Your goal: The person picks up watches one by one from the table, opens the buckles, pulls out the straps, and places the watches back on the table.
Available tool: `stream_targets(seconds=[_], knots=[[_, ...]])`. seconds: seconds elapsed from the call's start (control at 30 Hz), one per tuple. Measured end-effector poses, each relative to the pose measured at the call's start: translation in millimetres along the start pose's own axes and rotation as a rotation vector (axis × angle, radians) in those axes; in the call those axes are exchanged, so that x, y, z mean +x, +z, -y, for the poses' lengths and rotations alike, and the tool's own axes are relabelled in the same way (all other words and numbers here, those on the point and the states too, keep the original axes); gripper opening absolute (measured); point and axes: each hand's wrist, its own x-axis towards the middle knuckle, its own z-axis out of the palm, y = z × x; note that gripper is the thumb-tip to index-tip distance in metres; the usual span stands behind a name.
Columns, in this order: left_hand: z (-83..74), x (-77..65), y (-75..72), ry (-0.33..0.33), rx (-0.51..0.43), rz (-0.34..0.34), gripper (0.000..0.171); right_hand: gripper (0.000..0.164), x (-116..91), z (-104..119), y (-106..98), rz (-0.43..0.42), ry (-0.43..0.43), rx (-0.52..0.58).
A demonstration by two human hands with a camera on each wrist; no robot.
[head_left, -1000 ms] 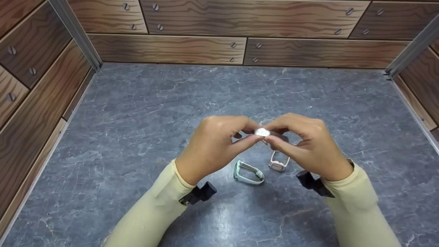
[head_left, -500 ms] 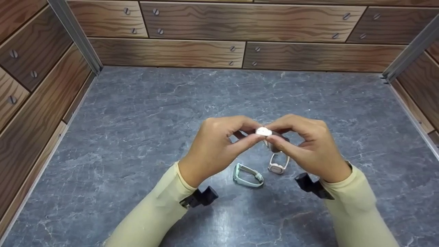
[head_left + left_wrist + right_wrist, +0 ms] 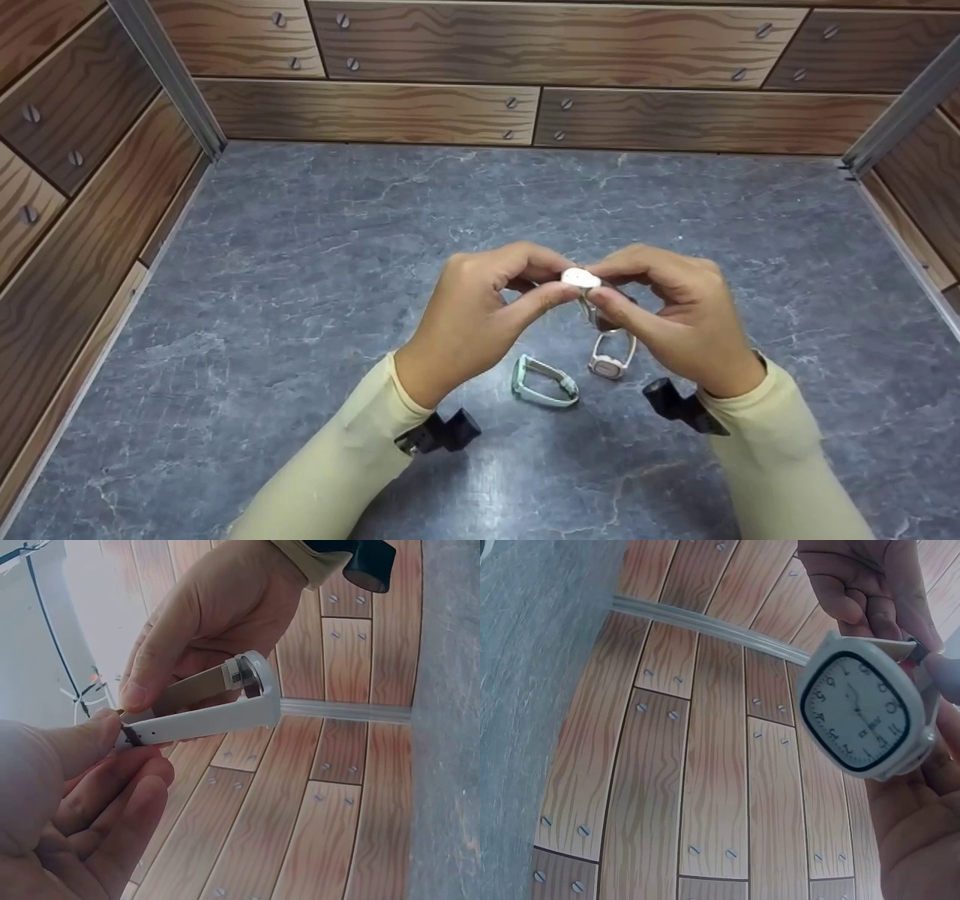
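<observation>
A white wristwatch is held up over the table between both hands. My left hand pinches one end of its strap between thumb and fingers. From the other side, my right hand pinches the strap close by, the fingertips of both hands nearly meeting. In the left wrist view the strap runs in a long narrow loop, with a dark keeper band near the left thumb. The right wrist view shows the squarish dial, dark-rimmed with numerals, hanging below the fingers. The fingers hide part of the strap ends.
A mint green watch lies on its side on the grey marbled table, in front of the hands. Right of it, below the right hand, is a pale pinkish watch. Wood-patterned walls enclose the back and sides.
Both hands have risen slightly with the white watch, still pinching its strap. More of the hanging part shows below the fingers. The two watches on the table have stayed put.
</observation>
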Motion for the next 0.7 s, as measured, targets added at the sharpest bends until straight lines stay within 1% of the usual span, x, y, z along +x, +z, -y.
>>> stream_targets(seconds=[0.27,0.43,0.5,0.63,0.7], knots=[[-0.9,0.8,1.2,-0.023,-0.043,-0.027,0.015,0.013,1.1,-0.9,2.7,-0.055,-0.019,0.007],[-0.3,0.6,1.2,-0.026,-0.057,-0.037,0.014,0.023,1.7,0.7,2.7,-0.056,0.011,-0.033],[-0.1,0.4,1.3,-0.024,-0.056,-0.039,0.015,0.022,1.8,1.1,2.7,-0.056,0.019,-0.030],[-0.8,0.4,1.2,-0.026,-0.045,-0.022,0.016,0.015,1.7,1.6,3.0,-0.067,0.037,-0.053],[-1.6,0.3,0.8,-0.038,-0.022,0.004,0.017,0.013,1.7,1.7,2.8,-0.072,0.057,-0.100]])
